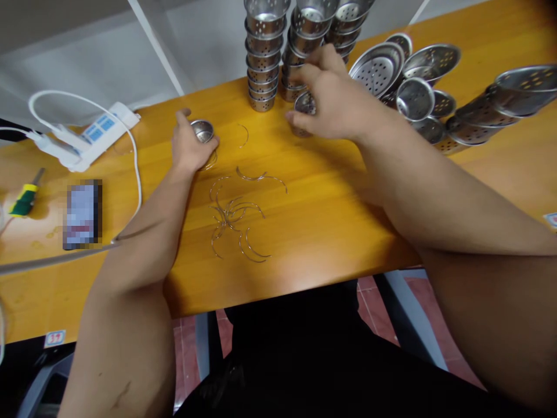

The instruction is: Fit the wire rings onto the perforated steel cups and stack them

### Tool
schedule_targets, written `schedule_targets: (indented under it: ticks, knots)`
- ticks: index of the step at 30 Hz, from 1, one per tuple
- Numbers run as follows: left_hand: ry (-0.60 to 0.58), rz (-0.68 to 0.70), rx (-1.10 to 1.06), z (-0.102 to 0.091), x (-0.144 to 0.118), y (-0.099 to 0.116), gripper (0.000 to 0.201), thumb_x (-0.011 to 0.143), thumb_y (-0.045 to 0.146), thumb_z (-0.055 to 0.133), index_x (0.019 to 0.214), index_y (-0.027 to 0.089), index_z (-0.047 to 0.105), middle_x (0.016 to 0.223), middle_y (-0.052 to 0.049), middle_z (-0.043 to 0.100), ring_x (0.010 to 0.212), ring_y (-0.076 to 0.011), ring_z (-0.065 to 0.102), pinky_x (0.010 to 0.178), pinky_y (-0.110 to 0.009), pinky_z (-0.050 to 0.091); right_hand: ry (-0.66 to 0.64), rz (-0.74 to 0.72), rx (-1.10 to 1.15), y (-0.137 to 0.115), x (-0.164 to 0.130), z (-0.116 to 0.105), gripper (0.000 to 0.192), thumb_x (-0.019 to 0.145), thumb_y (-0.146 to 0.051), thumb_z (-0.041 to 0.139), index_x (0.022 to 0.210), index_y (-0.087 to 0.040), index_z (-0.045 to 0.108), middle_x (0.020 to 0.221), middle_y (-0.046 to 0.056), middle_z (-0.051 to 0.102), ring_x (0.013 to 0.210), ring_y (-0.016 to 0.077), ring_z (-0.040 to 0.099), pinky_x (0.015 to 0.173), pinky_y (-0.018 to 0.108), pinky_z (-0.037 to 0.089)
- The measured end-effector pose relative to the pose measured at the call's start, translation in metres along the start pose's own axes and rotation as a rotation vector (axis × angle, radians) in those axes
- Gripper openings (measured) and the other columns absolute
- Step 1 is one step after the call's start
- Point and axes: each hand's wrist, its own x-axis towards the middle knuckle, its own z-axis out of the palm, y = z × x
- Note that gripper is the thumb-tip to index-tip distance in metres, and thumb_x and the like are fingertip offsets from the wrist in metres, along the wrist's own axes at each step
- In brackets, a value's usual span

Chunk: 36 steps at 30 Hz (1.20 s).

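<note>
Head view: left hand fingers curl around a small metal cup; right hand fingers grip another cup.

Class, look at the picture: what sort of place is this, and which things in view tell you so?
Probably a small assembly bench. Stacks of perforated steel cups, a pile of loose wire handles and strainer bowls crowd the table, and each hand, left and right, holds a cup.
</note>
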Motion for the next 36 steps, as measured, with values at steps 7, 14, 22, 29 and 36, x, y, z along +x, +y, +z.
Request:
schedule_targets:
  ticks: [7, 14, 22, 29, 36]
  knots:
    - [0.3, -0.285, 0.083, 0.002, 0.004, 0.046, 0.103, 0.086, 0.103, 0.101, 0.15, 0.034, 0.057, 0.151, -0.007, 0.081, 0.165, -0.0335, 0.065, 0.143, -0.068, 0.046, -0.565, -0.064, -0.026, -0.019, -0.002, 0.004, 0.019, 0.099, -0.005, 0.091, 0.1, -0.024, 0.088, 0.088, 0.0, 0.085, 0.071, 0.02, 0.069, 0.077, 0.041, 0.056]
    - [0.213, -0.266, 0.029, 0.002, 0.002, 0.064, 0.091, 0.095, 0.101, 0.094, 0.145, 0.032, 0.061, 0.144, -0.008, 0.083, 0.168, -0.0335, 0.063, 0.139, -0.065, 0.049, -0.606, -0.217, 0.209, -0.049, -0.017, 0.042, 0.023, 0.103, -0.011, 0.087, 0.121, -0.024, 0.092, 0.099, -0.001, 0.092, 0.079, 0.0201, 0.081, 0.077, 0.034, 0.057]
    - [0.191, -0.31, 0.011, 0.0, 0.003, 0.097, 0.083, 0.095, 0.103, 0.092, 0.126, 0.033, 0.059, 0.125, 0.0, 0.083, 0.156, -0.0255, 0.064, 0.133, -0.058, 0.047, -0.456, -0.432, 0.519, -0.065, -0.029, 0.071, 0.045, 0.109, -0.024, 0.088, 0.154, -0.025, 0.083, 0.142, 0.01, 0.088, 0.119, 0.027, 0.084, 0.112, 0.045, 0.071]
    - [0.151, -0.3, 0.088, 0.004, 0.003, 0.08, 0.088, 0.1, 0.11, 0.081, 0.13, 0.031, 0.056, 0.119, 0.0, 0.081, 0.155, -0.0214, 0.061, 0.132, -0.057, 0.043, -0.344, -0.658, 0.101, -0.108, -0.056, 0.109, 0.054, 0.117, -0.041, 0.095, 0.159, -0.012, 0.077, 0.16, 0.025, 0.073, 0.152, 0.0442, 0.067, 0.134, 0.066, 0.057]
    - [0.235, -0.323, 0.017, 0.009, 0.006, 0.053, 0.082, 0.092, 0.087, 0.103, 0.143, 0.036, 0.063, 0.15, -0.006, 0.081, 0.16, -0.0371, 0.066, 0.138, -0.07, 0.05, -0.458, -0.7, -0.155, -0.132, -0.049, 0.096, 0.031, 0.124, -0.001, 0.058, 0.129, -0.014, 0.086, 0.134, 0.017, 0.083, 0.129, 0.0332, 0.076, 0.11, 0.046, 0.06]
